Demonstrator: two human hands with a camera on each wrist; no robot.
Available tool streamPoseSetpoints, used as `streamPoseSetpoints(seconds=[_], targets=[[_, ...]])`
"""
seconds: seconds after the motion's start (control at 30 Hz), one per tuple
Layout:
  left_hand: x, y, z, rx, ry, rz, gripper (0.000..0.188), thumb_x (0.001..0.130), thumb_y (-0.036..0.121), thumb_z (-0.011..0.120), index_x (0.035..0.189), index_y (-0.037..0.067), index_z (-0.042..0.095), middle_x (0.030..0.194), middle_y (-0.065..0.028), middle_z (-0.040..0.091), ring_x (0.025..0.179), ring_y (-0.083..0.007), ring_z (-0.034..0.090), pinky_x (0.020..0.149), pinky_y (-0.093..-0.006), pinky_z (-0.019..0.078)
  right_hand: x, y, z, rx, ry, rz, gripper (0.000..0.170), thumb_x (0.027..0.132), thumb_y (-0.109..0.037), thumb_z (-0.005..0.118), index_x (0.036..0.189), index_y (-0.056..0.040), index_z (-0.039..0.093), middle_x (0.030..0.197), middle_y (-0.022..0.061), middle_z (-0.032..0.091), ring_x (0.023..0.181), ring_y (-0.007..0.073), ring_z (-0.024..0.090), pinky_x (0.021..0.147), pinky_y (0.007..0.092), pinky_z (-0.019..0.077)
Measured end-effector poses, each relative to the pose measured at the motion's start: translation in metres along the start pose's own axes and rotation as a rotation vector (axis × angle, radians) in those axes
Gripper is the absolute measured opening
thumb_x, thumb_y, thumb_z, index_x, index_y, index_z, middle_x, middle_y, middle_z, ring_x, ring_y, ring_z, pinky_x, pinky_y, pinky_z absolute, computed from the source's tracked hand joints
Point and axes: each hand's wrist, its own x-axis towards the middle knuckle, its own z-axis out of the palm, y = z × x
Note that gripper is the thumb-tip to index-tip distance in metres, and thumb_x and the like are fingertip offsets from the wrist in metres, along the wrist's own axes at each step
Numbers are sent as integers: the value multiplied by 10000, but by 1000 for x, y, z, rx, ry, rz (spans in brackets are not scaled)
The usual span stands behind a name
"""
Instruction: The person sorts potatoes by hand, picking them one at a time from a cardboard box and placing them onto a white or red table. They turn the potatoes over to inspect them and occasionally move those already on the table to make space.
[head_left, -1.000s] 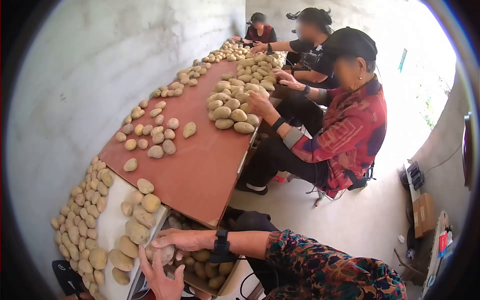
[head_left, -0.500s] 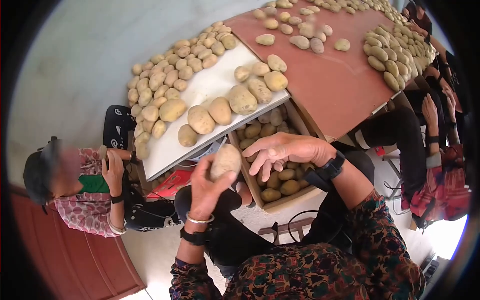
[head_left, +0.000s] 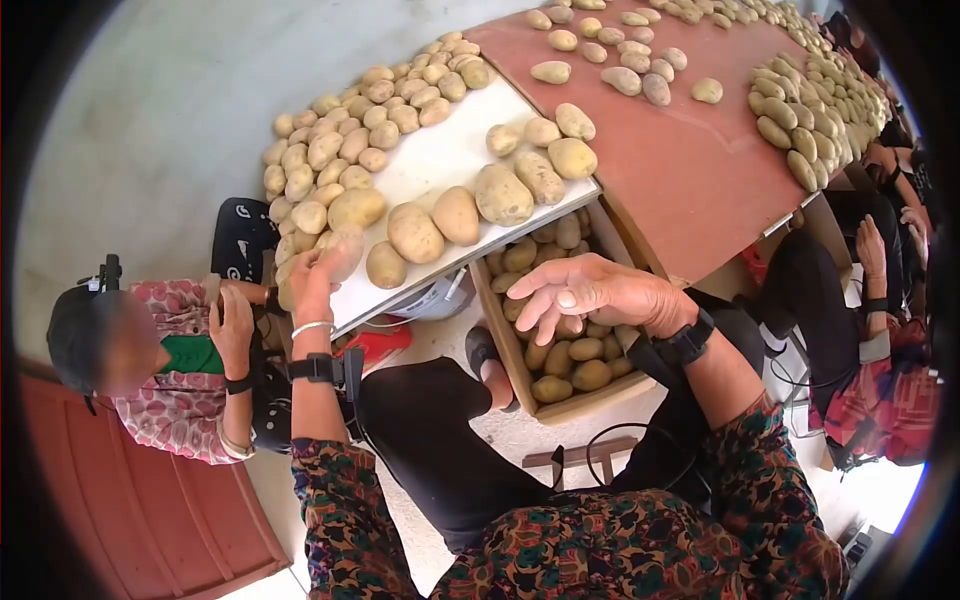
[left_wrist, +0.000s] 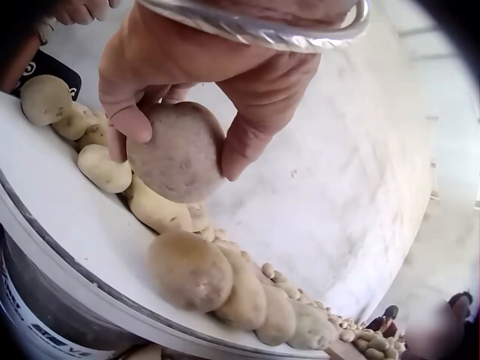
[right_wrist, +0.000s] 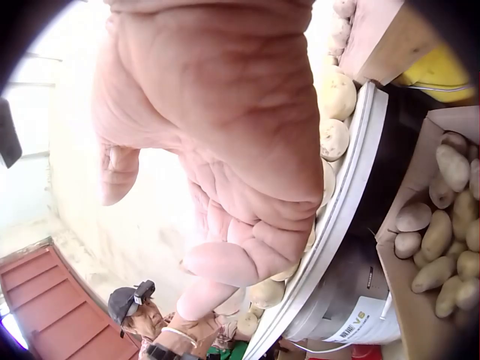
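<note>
My left hand (head_left: 318, 278) pinches a pinkish-brown potato (left_wrist: 177, 152) between thumb and fingers, over the near left part of the white table (head_left: 430, 141). Pale potatoes lie just beneath it in the left wrist view. My right hand (head_left: 610, 294) hangs with loosely bent fingers above a cardboard box (head_left: 573, 408) of potatoes, holding nothing; its palm (right_wrist: 217, 112) fills much of the right wrist view. A row of larger potatoes (head_left: 505, 194) lies along the table's near edge, and a heap of smaller ones (head_left: 325, 150) is along the wall side.
A reddish-brown table (head_left: 680, 150) adjoins the white one, with scattered potatoes and a big pile (head_left: 800, 115) at its far right. One person (head_left: 170, 360) sits at the left, others at the right. A bucket (head_left: 440, 297) stands under the white table's edge.
The view has swung left and down. My left hand has taken the potato away from my right hand and carried it leftward over the white table. My right hand stays over the box.
</note>
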Motion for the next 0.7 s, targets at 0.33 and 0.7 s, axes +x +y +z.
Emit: streamPoseSetpoints(seconds=[0.33,0.7], targets=[[34,-9,27,-381,-254,-263,612,786,524,719,1184,80,581,1011,-24,612,803,-136,514,639,-277,342,-1,-5,-1,-2,0,32,785,806,-513,680,1334,30,474,1146,151,639,989,192,634,782,258,429],[65,-38,33,-113,-103,-262,672,798,577,690,1243,89,571,1115,-64,623,873,-171,567,556,-293,359,-4,-5,-3,17,26,17,770,810,-494,683,1331,35,477,1132,151,646,993,196,633,766,263,426]])
